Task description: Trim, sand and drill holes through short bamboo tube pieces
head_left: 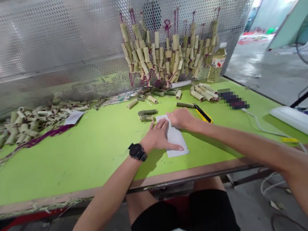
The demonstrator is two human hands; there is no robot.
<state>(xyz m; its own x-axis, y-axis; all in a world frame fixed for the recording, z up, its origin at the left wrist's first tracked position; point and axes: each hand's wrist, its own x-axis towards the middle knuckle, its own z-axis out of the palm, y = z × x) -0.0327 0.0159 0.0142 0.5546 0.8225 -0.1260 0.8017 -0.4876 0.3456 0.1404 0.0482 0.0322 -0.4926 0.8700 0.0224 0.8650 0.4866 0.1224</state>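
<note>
One sheet of paper (pixel 175 135) lies under the left hand (pixel 158 136), long axis running away from the body, far end leaning slightly left. The left fingers are spread wide and flat. The right hand (pixel 181 118) has fingers curled at the paper's far right edge; I cannot tell whether they pinch it. Two bamboo pieces (pixel 149 112) lie just beyond the left fingertips, one knife (pixel 203 114) right of the right fingers.

Perforated metal panel (pixel 76 31), shiny floor (pixel 248 60)

A white, roughly rectangular paper (pixel 176 135), possibly folded, lies flat on the green tabletop (pixel 91 157).
</note>
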